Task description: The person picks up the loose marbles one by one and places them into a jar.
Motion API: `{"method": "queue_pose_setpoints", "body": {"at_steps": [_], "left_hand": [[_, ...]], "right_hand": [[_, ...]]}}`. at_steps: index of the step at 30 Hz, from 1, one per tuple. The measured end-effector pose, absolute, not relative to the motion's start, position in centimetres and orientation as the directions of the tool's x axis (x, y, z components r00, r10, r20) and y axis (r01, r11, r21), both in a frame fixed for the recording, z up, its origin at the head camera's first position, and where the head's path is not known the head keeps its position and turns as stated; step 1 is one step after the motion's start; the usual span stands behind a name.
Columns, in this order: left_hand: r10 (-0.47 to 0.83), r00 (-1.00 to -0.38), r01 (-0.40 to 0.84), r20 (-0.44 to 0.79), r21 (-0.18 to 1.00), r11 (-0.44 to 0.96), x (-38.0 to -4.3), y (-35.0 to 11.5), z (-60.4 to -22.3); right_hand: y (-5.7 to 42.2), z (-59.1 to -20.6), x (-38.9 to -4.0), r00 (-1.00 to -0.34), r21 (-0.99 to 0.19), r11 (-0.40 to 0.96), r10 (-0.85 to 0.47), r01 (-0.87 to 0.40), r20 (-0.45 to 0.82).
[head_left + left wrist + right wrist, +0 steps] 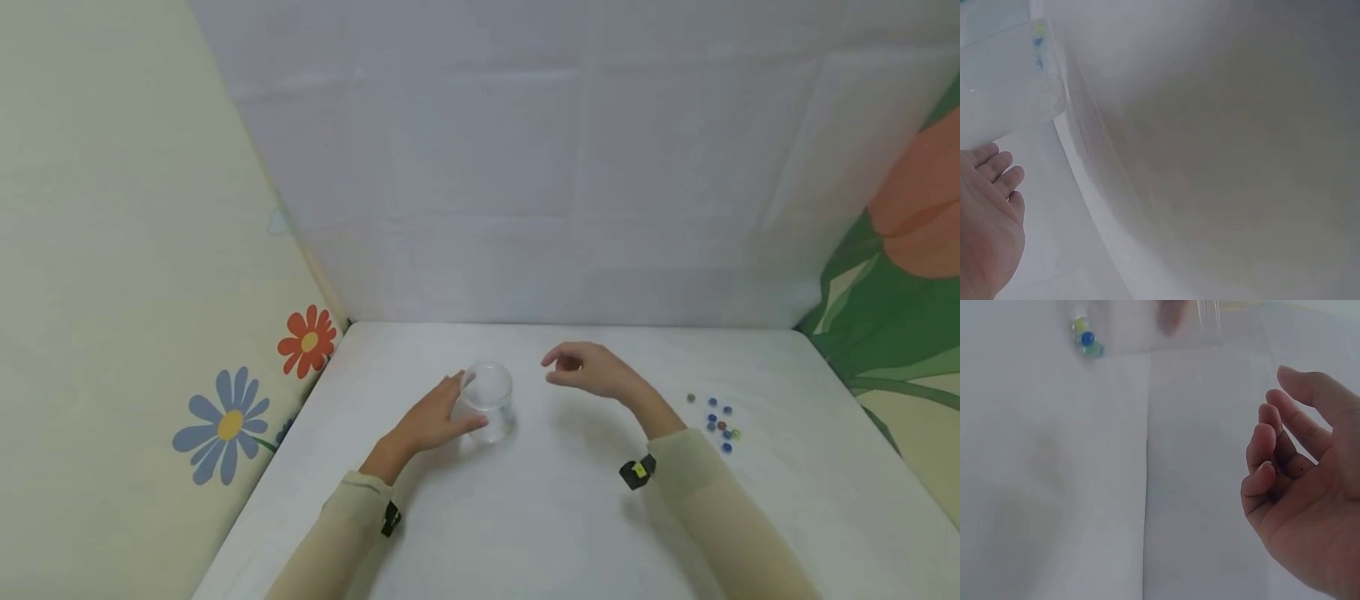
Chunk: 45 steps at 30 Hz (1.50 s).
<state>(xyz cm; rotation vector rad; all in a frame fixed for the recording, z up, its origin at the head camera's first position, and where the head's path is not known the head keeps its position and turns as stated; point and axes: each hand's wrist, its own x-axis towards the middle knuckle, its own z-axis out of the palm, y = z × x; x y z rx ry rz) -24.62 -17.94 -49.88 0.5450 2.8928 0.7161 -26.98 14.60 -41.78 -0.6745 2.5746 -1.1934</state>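
Note:
A clear round jar point(487, 396) stands upright on the white table. My left hand point(438, 417) holds its left side, thumb across the front and fingers round the back; in the left wrist view the fingertips point(1007, 169) lie along the jar point(1010, 87). A few glass marbles point(1088, 339), yellow, blue and green, lie at the bottom of the jar. Raised to the right of the jar, my right hand point(592, 368) has loosely bent fingers with nothing between thumb and fingertips. The right wrist view shows the same hand point(1310, 469) with its palm bare.
Several loose marbles point(722, 425), mostly blue, with red and yellow-green ones among them, lie scattered on the table point(525, 533) beyond my right forearm. A white cloth point(480, 167) hangs behind the table. Flower-patterned cloths point(135, 208) hang at both sides.

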Motion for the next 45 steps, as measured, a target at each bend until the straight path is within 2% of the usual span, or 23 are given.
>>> {"method": "queue_pose_setpoints", "body": {"at_steps": [15, 45], "left_hand": [[0.379, -0.925, 0.328, -0.013, 0.472, 0.818, -24.7, -18.1, -49.8], [0.381, -0.924, 0.321, -0.027, 0.488, 0.812, -24.9, -18.1, -49.7]], "right_hand": [[21.2, -42.7, -25.9, -0.917, -0.730, 0.635, -0.398, -0.253, -0.029], [30.7, -44.6, -23.4, -0.968, -0.665, 0.729, -0.248, -0.163, -0.034]]}}
